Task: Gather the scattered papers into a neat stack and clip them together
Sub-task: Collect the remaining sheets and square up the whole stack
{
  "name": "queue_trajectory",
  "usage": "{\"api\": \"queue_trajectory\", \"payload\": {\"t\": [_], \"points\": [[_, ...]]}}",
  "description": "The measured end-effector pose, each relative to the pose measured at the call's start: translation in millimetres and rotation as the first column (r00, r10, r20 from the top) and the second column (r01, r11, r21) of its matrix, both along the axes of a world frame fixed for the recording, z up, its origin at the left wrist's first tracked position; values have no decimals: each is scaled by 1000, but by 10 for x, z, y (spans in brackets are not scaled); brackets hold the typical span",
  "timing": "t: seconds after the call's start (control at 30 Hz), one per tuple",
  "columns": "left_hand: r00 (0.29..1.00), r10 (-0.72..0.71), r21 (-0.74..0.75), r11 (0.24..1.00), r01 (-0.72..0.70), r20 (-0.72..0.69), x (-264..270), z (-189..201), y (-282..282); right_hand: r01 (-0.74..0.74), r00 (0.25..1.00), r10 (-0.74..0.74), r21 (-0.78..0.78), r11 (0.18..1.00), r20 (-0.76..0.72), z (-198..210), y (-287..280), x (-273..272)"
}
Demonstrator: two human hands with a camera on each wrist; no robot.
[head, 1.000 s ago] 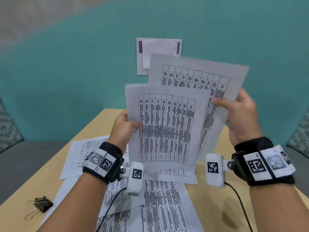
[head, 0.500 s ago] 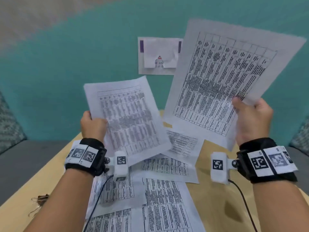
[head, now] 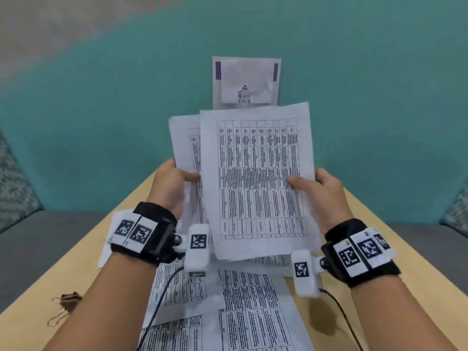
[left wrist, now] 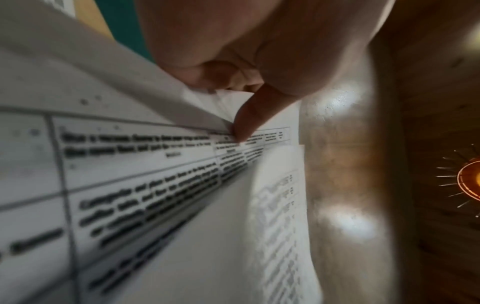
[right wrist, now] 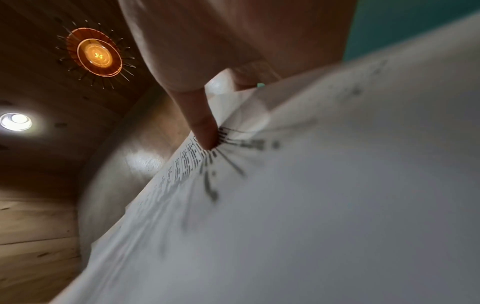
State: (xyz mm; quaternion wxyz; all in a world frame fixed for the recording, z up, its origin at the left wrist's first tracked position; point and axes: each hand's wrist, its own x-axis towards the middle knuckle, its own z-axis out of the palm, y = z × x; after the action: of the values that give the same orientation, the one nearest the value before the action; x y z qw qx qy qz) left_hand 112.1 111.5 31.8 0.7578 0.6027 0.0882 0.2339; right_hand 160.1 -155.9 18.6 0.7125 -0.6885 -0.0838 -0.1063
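A bundle of printed sheets [head: 255,178] is held upright above the table [head: 395,249], its front page covered by a ruled grid of text. The left edge of the bundle is gripped by the left hand [head: 168,184], thumb laid on the rear sheet; in the left wrist view the thumb [left wrist: 249,117] is seen pressed onto the paper. The right edge is pinched by the right hand [head: 323,190], its thumb across the front page. The sheets are not squared: 1 rear sheet sticks out to the left. Below the bundle, more printed sheets [head: 243,310] lie overlapping on the table. Well left of them, near the table's edge, binder clips [head: 64,309] are seen.
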Motion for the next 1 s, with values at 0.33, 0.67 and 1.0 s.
{"api": "queue_trajectory", "payload": {"t": [0.33, 0.67, 1.0], "points": [[993, -119, -13, 993, 119, -5, -68, 42, -241, -89, 994, 91, 29, 996, -56, -41, 142, -42], [996, 47, 249, 966, -63, 72, -45, -33, -402, 1, 993, 1, -17, 1000, 121, -124, 248, -99], [999, 18, 168, 986, -11, -40, 14, -205, -393, -78, 989, 65, -95, 992, -131, -246, 302, -70]]}}
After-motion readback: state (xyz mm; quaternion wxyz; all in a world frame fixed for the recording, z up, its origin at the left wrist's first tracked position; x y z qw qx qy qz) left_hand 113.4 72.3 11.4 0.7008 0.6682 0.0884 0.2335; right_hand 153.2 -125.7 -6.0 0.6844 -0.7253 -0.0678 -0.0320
